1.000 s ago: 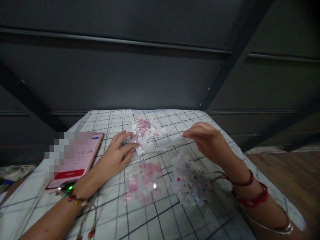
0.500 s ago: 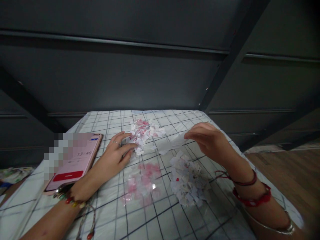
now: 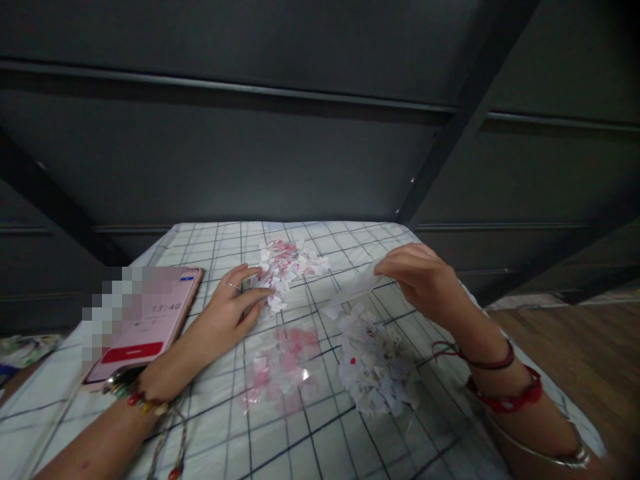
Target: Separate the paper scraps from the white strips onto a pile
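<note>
Pink-cased and face up, a phone (image 3: pixel 167 313) is lying at your far left, its screen partly masked by pixelation and showing 13:40 above a red bar. Just right of it, your left hand (image 3: pixel 225 317) is reaching across the cloth (image 3: pixel 210 433), wearing a ring (image 3: pixel 231 287) and, at the wrist, a beaded bracelet (image 3: pixel 145 403). Your left fingers are standing apart at the left edge of the far pile (image 3: pixel 295 260), a heap of white and reddish scraps; whether they are gripping any scrap you cannot tell. Nearer to you, glossy pink pieces (image 3: pixel 287 363) are lying loosely spread. Farther right, a whitish strip (image 3: pixel 353 287) is slanting from your right hand down toward the near pile (image 3: pixel 377 363), a heap of mostly white scraps bearing one red spot; contact between strip and pile is not discernible. Your right hand (image 3: pixel 423 283) is pinching the strip's upper end, thumb and fingers closed. Red bands (image 3: pixel 513 397) and a silvery bangle (image 3: pixel 550 457) are circling your right forearm. Beyond the cloth's right edge, a brown floor (image 3: pixel 560 340) is showing.
</note>
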Motion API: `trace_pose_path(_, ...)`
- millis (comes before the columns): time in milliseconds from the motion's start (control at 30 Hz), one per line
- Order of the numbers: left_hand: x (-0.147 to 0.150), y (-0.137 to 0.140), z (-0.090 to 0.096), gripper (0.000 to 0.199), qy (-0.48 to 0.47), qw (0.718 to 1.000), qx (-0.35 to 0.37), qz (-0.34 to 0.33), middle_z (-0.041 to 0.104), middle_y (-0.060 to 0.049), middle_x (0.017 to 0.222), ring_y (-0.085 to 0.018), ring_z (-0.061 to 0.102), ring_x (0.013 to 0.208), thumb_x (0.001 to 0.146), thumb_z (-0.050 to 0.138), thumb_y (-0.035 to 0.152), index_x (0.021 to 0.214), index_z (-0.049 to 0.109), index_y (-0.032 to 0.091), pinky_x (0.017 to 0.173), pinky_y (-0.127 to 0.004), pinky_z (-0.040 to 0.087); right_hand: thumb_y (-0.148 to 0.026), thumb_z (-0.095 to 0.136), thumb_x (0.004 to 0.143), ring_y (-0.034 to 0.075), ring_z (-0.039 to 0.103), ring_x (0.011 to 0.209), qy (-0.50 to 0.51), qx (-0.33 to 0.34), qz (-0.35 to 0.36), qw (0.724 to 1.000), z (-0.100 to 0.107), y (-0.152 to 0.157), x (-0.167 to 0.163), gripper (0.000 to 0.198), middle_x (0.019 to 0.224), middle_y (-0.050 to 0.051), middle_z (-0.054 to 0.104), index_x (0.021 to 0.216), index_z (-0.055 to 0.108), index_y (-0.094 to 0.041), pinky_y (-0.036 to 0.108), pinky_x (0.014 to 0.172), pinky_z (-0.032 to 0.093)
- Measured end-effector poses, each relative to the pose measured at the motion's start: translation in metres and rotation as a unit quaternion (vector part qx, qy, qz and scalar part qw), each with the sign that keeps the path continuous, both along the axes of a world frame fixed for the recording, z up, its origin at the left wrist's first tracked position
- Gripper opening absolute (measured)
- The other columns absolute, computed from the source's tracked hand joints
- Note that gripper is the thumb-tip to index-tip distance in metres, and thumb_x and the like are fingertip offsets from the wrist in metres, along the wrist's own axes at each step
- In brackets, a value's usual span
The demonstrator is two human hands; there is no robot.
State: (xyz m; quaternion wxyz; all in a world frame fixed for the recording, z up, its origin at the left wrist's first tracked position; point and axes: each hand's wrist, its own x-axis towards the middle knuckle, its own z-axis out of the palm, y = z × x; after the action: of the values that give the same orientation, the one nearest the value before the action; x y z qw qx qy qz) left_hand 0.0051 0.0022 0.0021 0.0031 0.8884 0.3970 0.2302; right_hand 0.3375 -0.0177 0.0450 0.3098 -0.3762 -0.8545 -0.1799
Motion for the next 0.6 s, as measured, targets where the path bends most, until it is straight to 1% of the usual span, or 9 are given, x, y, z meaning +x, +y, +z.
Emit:
trace_pose_path(100, 0.000, 0.000, -0.001, 0.031, -0.001, 1.000, 0.000, 0.003, 0.045, -0.009, 0.130, -0.027, 0.035, 0.128, 0.091, 0.038, 0.026, 0.104, 0.067, 0.022, 0.109, -0.047, 0.033, 0.002, 0.041, 0.078, 0.016, 0.060, 0.080, 0.011, 0.052, -0.012, 0.999, 0.002, -0.002, -0.001, 0.032, 0.078, 0.000, 0.068, 0.088, 0.061, -0.022, 0.032, 0.076, 0.043)
trace_pose_path(167, 0.001, 0.000, -0.001, 0.031, -0.004, 1.000, 0.002, 0.007, 0.045, -0.008, 0.129, -0.026, 0.035, 0.128, 0.091, 0.039, 0.026, 0.104, 0.067, 0.022, 0.109, -0.047, 0.033, 0.001, 0.042, 0.080, 0.016, 0.060, 0.078, 0.017, 0.083, 0.004, 0.996, 0.001, -0.002, -0.011, 0.031, 0.078, 0.000, 0.069, 0.089, 0.060, -0.021, 0.030, 0.073, 0.044)
trace_pose_path(233, 0.001, 0.000, -0.001, 0.031, -0.009, 1.000, 0.007, 0.009, 0.046, -0.009, 0.129, -0.027, 0.036, 0.128, 0.091, 0.039, 0.024, 0.104, 0.067, 0.022, 0.109, -0.047, 0.033, -0.001, 0.043, 0.083, 0.014, 0.060, 0.074, 0.014, 0.098, 0.033, 0.995, 0.000, -0.003, -0.024, 0.027, 0.078, 0.000, 0.069, 0.090, 0.060, -0.021, 0.029, 0.069, 0.044)
trace_pose_path(300, 0.001, -0.001, -0.001, 0.032, -0.012, 1.000, 0.011, 0.012, 0.047, -0.010, 0.129, -0.028, 0.037, 0.127, 0.090, 0.039, 0.023, 0.104, 0.068, 0.021, 0.108, -0.049, 0.034, -0.004, 0.045, 0.086, 0.013, 0.060, 0.071, -0.005, 0.107, 0.061, 0.992, 0.000, -0.005, -0.037, 0.022, 0.077, 0.000, 0.069, 0.090, 0.060, -0.020, 0.027, 0.067, 0.044)
trace_pose_path(367, 0.001, -0.001, 0.000, 0.032, -0.014, 1.000, 0.012, 0.016, 0.048, -0.010, 0.129, -0.029, 0.038, 0.127, 0.090, 0.038, 0.022, 0.104, 0.068, 0.021, 0.106, -0.050, 0.036, -0.006, 0.046, 0.088, 0.012, 0.061, 0.073, -0.026, 0.112, 0.080, 0.990, 0.001, -0.008, -0.046, 0.020, 0.077, 0.000, 0.069, 0.090, 0.061, -0.019, 0.027, 0.069, 0.044)
trace_pose_path(433, 0.002, -0.001, 0.001, 0.032, -0.014, 1.000, 0.012, 0.020, 0.048, -0.011, 0.129, -0.029, 0.038, 0.126, 0.090, 0.039, 0.022, 0.104, 0.068, 0.021, 0.106, -0.051, 0.037, -0.007, 0.045, 0.090, 0.012, 0.061, 0.076, -0.044, 0.116, 0.089, 0.988, 0.002, -0.010, -0.051, 0.019, 0.077, 0.001, 0.070, 0.090, 0.062, -0.017, 0.026, 0.071, 0.045)
trace_pose_path(600, 0.003, -0.002, 0.001, 0.034, -0.014, 1.000, 0.018, 0.019, 0.048, -0.011, 0.127, -0.028, 0.039, 0.126, 0.090, 0.037, 0.021, 0.104, 0.068, 0.021, 0.105, -0.049, 0.037, -0.013, 0.042, 0.093, 0.011, 0.061, 0.071, -0.069, 0.114, 0.098, 0.986, 0.005, -0.012, -0.056, 0.023, 0.076, 0.002, 0.070, 0.084, 0.063, -0.015, 0.026, 0.068, 0.046)
